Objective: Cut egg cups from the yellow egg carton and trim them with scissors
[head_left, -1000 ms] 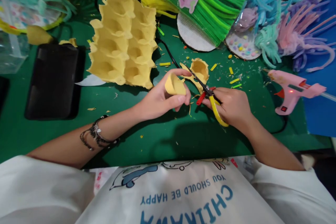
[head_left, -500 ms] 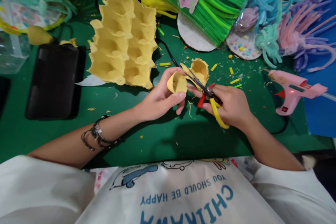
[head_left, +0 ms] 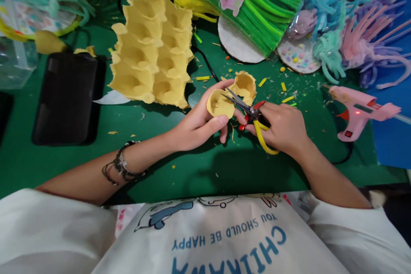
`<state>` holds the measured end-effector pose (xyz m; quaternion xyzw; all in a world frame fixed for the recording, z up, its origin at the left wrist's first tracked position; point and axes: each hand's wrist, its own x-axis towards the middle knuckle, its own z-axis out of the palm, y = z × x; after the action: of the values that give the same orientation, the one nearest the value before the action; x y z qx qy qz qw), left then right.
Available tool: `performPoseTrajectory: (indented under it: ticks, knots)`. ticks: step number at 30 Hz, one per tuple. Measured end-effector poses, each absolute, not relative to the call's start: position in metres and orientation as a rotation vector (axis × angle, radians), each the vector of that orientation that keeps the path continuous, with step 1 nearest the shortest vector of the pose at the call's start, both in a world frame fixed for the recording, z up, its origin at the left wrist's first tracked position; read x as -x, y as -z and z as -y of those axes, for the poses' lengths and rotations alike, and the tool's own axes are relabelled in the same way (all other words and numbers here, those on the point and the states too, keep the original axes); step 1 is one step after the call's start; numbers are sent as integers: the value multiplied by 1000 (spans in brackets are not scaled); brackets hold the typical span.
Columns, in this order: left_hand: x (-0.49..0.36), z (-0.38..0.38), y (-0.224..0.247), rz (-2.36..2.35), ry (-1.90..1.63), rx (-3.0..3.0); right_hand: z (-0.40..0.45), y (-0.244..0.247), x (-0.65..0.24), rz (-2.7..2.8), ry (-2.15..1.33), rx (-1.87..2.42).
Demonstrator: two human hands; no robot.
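My left hand point(head_left: 204, 122) grips a yellow egg carton cup point(head_left: 221, 107), its hollow side tipped toward me. In my right hand point(head_left: 284, 126) is a pair of scissors point(head_left: 253, 113) with yellow and red handles. Their blades point left and lie across the cup's upper right rim, slightly apart. A second cut carton piece point(head_left: 245, 85) rests on the table just behind the scissors. The larger yellow egg carton point(head_left: 152, 51), with several hollows, lies beyond my left hand.
A pink glue gun point(head_left: 359, 111) with a red light lies at the right. A black phone-like slab point(head_left: 66, 98) is at the left. Green pipe cleaners point(head_left: 263, 17) and pastel bundles point(head_left: 330, 21) fill the back. Yellow scraps point(head_left: 288, 99) litter the green table point(head_left: 180, 175).
The cup has turned so more of its hollow shows. A strip that stood out from its rim is no longer seen there. The scissors have shifted slightly left.
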<state>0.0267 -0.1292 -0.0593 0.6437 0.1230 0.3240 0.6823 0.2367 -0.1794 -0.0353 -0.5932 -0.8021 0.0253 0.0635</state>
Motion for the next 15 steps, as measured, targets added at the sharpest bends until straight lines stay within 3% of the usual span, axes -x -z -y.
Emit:
performPoseTrajectory:
  ticks: [15]
  knots:
    - [-26,131,54,-336,-762,-1442,180,34,-238,2462,-114,1783]
